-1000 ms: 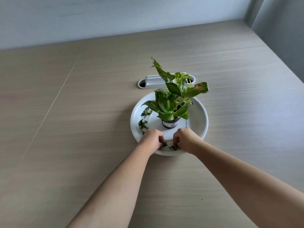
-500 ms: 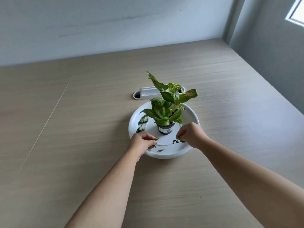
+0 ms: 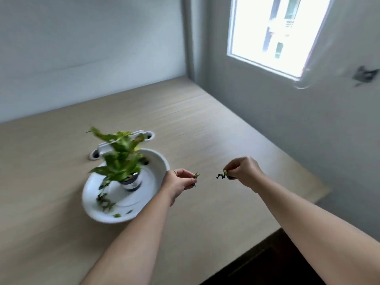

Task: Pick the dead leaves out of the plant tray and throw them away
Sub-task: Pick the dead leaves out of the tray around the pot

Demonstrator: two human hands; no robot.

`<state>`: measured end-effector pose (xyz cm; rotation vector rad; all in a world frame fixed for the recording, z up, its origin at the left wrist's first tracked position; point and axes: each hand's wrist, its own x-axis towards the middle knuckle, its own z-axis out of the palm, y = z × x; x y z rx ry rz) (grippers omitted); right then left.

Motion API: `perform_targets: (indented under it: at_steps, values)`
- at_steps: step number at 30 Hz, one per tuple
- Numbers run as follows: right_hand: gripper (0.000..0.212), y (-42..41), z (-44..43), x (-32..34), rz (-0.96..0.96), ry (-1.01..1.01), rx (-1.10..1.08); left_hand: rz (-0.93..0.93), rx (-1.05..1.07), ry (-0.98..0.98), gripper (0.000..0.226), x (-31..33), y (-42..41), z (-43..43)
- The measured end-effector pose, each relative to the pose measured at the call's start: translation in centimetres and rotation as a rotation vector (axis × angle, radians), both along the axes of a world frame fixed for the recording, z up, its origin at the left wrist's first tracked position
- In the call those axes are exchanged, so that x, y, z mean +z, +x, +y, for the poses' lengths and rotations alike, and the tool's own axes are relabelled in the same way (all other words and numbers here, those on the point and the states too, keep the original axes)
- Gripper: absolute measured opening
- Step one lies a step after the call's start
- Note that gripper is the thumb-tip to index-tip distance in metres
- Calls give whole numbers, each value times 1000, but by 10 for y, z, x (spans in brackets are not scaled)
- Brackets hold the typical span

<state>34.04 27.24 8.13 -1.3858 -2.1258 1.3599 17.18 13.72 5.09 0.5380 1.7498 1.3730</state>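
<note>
Dead leaf bits: a small green scrap (image 3: pixel 196 175) pinched in the left hand (image 3: pixel 177 183), grip closed on it, thumb and fingertips together. A darker curled scrap (image 3: pixel 221 176) hangs from the right hand (image 3: pixel 244 171), grip also closed on it, pinched at the fingertips. Both scraps are off the tray, held above the counter (image 3: pixel 205 128), the two grips near each other with a gap between, the scraps facing inward across it.

Left of the left grip, just beside the wrist: white round tray (image 3: pixel 162 161) on the counter. More loose leaf pieces (image 3: pixel 104 201) still lie in it on the far-left side from the grips, plus a couple of small bits (image 3: pixel 117 215) at the near rim. Small potted plant (image 3: pixel 121 159) stands upright in the tray's middle, green leaves, heavily motion-blurred. Pot (image 3: pixel 132 183) is dark with a pale band; details unreadable.

Behind the tray, farther from the grips: a white cable slot (image 3: pixel 123 146) set into the counter, partly hidden by the plant.

Right of the right grip, the counter edge ends and a grey wall begins; a bright window (image 3: pixel 273 33) sits up high. Dark floor area (image 3: pixel 267 262) below the counter's near right edge. Whole frame blurred.
</note>
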Motion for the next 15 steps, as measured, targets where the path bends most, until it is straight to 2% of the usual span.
perform_targets:
  at_steps: [6,8,15]
  values:
    - [21,217,71,0,13,23,-311,-31,-332,16,17,10,180,118]
    - [17,289,84,-7,-26,48,-405,4,-433,0,18,6,243,149]
    - [14,499,81,-55,-152,-38,-713,43,-758,-104,20,-39,435,222]
